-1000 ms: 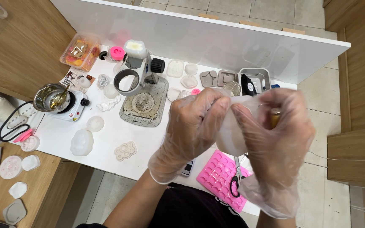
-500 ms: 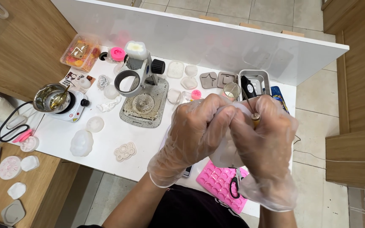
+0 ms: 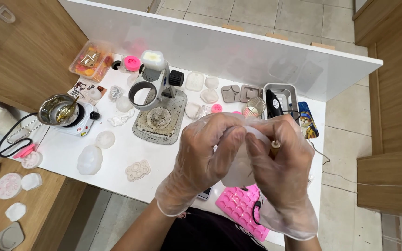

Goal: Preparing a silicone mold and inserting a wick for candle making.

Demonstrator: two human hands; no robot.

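My left hand (image 3: 208, 151) and my right hand (image 3: 278, 162) both wear thin clear plastic gloves and are pressed together over the white table (image 3: 117, 148). Between them they grip a pale, translucent white mould (image 3: 238, 162), mostly hidden by the fingers. A small wooden-handled tool (image 3: 274, 148) sticks out of my right hand's fingers. Under my hands lie a pink silicone mould tray (image 3: 238, 209) and black-handled scissors (image 3: 256, 214).
A stand magnifier on a grey base (image 3: 159, 111) stands mid-table. At the left sit a small hot plate with a metal pot (image 3: 63, 114) and several white moulds (image 3: 90, 160). A metal tray (image 3: 280, 100) and a candle glass (image 3: 255, 107) are behind my hands. More moulds lie on the wooden shelf (image 3: 10, 195).
My hands have closed tighter around the white mould and shifted slightly, with the left fingers now wrapped further over it. The view has moved a little.
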